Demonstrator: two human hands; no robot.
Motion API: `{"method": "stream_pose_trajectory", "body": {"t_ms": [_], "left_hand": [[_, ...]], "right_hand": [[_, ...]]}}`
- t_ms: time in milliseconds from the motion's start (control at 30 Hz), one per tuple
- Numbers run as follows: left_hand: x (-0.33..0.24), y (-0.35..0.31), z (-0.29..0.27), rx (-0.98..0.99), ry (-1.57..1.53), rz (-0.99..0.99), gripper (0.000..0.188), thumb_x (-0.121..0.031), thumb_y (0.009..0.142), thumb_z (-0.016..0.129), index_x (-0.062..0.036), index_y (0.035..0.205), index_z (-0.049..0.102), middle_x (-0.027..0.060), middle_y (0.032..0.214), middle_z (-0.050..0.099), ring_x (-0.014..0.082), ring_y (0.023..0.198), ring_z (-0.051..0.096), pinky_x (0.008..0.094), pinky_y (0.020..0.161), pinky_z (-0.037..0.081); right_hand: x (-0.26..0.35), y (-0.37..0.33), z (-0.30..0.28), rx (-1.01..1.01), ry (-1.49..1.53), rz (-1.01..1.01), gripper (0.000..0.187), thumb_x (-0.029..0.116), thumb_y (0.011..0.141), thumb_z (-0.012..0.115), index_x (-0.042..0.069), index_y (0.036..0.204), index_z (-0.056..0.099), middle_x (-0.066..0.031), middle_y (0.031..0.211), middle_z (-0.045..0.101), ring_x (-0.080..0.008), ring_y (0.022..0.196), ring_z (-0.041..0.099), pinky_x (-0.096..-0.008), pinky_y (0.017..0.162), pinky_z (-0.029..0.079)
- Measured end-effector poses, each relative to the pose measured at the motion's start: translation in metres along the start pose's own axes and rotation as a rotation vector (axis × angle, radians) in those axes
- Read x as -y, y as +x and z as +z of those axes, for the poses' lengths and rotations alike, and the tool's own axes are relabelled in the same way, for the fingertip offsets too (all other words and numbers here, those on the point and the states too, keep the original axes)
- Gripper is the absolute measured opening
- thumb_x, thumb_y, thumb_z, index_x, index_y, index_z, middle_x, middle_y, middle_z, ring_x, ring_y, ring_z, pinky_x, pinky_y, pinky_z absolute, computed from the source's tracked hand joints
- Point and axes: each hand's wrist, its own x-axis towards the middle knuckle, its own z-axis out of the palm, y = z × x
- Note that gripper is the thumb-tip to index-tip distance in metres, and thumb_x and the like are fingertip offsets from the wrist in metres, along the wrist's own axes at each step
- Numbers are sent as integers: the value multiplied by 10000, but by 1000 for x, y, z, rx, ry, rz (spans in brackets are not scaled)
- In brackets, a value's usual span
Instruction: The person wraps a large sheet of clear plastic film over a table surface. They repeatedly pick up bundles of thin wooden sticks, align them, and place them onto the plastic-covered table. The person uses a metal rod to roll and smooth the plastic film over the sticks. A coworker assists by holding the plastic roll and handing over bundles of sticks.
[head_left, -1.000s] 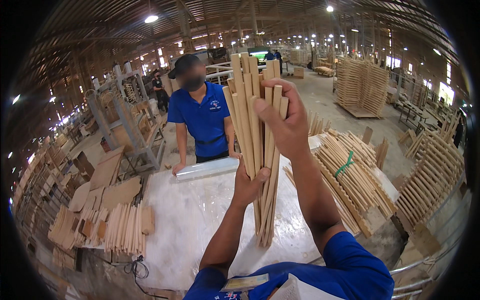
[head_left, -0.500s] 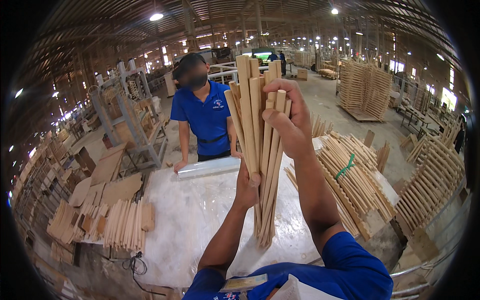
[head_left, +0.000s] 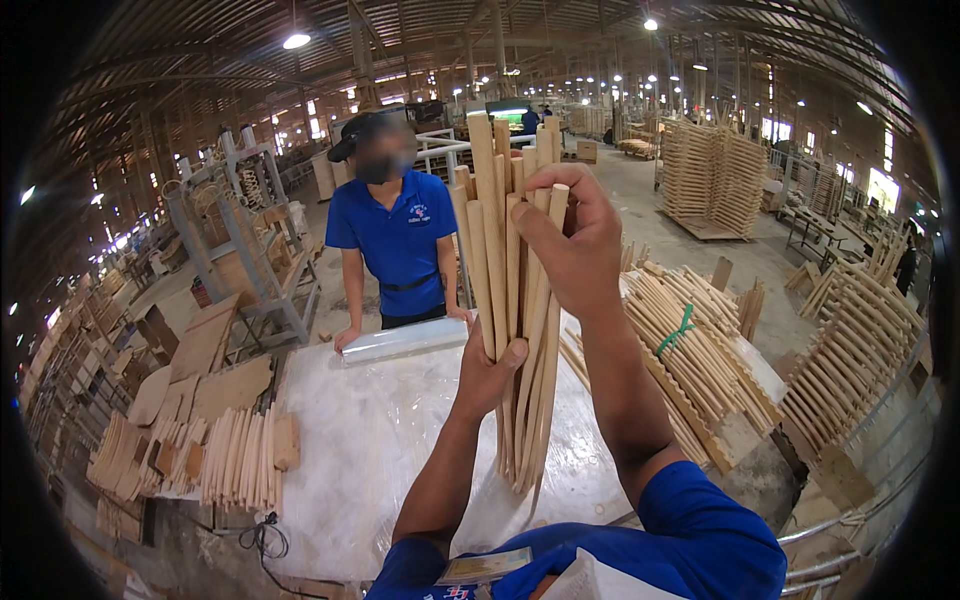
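A bundle of pale wooden dowels (head_left: 512,290) stands nearly upright in front of me, its tops fanned out at uneven heights. My left hand (head_left: 485,372) is wrapped around its lower middle, thumb across the near side. Higher up, my right hand (head_left: 578,235) is closed on a few dowels at the bundle's right, with thumb and fingers near their ends. The lower ends reach down over a worktable (head_left: 345,440) with a whitish, shiny surface; whether they touch it I cannot tell.
Across the table a co-worker in a blue shirt (head_left: 400,240) rests both hands by a roll of clear film (head_left: 405,340). Short sticks (head_left: 240,455) lie at the left edge. Right, a dowel pile (head_left: 690,350) carries a green tie (head_left: 676,330). Stacked wood (head_left: 712,180) stands beyond.
My right thumb has shifted left across the dowel tops, and some dowels have moved within the bundle. The whole view has turned slightly. The co-worker's head has turned.
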Motion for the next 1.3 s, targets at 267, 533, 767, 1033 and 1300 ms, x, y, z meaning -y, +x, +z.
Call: {"method": "stream_pose_trajectory", "body": {"t_ms": [267, 533, 767, 1033, 1300], "left_hand": [[7, -5, 2, -111, 111, 83, 707, -415, 1032, 646, 25, 1518, 382, 123, 1391, 557, 204, 1257, 555, 359, 1103, 424], [-3, -7, -2, -147, 109, 51, 672, -349, 1042, 631, 26, 1533, 368, 139, 1379, 588, 204, 1247, 572, 357, 1101, 430], [-6, -8, -20, -148, 109, 2, 759, -380, 994, 707, 26, 1537, 365, 143, 1381, 603, 210, 1263, 585, 371, 1080, 465], [-3, -4, -61, 36, -30, -43, 941, -505, 857, 841, 23, 1506, 412, 127, 1350, 622, 203, 1221, 612, 368, 1039, 499], [-1, 4, -74, 102, -125, -91, 1005, -486, 794, 897, 36, 1505, 416, 141, 1359, 621, 209, 1221, 619, 372, 1045, 502]], "right_hand": [[-9, -2, 15, -18, -337, -238, 206, 94, 917, 698, 81, 1114, 636, -15, 982, 660, -61, 713, 537, -250, 627, 443], [4, 9, 21, 113, -518, -337, 207, 115, 863, 700, 67, 1052, 631, -84, 977, 629, -198, 784, 591, -347, 689, 477], [-5, 4, 40, 100, -336, -147, 207, 117, 828, 726, 73, 997, 614, -120, 1030, 636, -241, 880, 623, -379, 751, 515], [-17, 2, 53, 192, 172, -136, 207, -15, 891, 685, 60, 1026, 546, -211, 1438, 604, -141, 1101, 645, -276, 895, 537], [-36, 7, 51, 192, 220, -148, 244, 29, 926, 679, 57, 1125, 542, -175, 1319, 664, -59, 929, 600, -249, 788, 516]]}}
